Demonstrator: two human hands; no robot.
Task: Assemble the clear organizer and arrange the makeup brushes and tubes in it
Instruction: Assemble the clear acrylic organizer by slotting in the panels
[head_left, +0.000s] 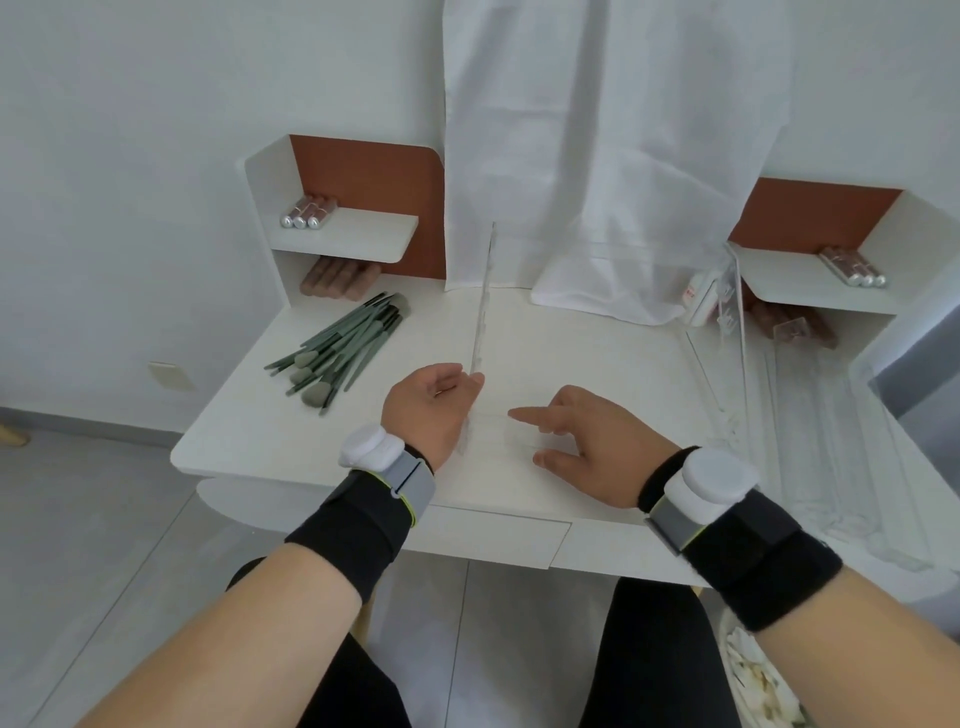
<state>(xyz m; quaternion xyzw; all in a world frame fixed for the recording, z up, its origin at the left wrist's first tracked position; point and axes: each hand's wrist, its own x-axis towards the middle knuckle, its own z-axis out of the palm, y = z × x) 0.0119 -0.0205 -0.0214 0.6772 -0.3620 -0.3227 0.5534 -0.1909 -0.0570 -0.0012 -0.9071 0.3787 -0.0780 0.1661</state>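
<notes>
assembly step: left hand (434, 402) pinches upright clear panel (483, 312) right of the brushes (337, 348); right hand (587, 441), fingers loosely spread, steadies a flat clear panel (498, 426) beside it. next likely: seat the joint squarely.

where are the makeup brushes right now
In the head view, the green makeup brushes lie in a loose pile on the left of the white table, just in front of the left shelf unit.

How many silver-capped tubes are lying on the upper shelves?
6: three silver-capped tubes side by side on the left upper shelf, three on the right upper shelf. More may be hidden.
</notes>
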